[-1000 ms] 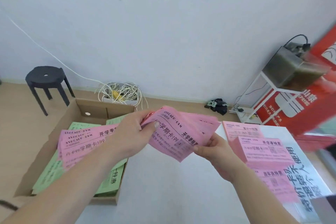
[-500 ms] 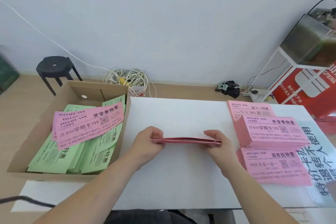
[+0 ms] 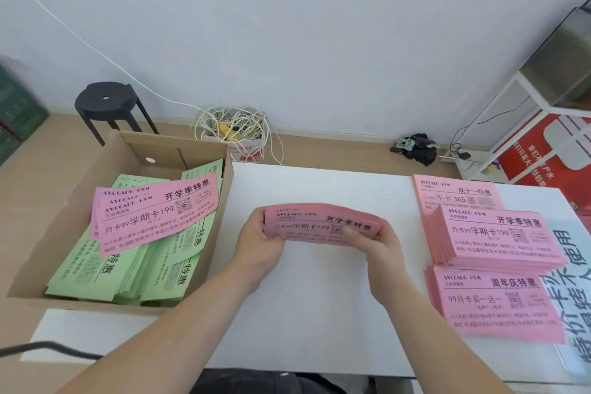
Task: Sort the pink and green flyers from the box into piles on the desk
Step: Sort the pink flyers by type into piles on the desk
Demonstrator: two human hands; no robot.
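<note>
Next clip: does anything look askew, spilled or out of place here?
Mildly. A few pink flyers lie fanned and tilted across the green flyers in the box, unsorted. The pink bundle held between left hand and right hand bows upward. Three pink piles on the desk overlap slightly. Nothing spilled or torn.

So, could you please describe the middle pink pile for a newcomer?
On the white desk, three pink piles lie along the right side. The middle pile looks thickest and reads 199, unlike the far pile, which reads 365.
</note>
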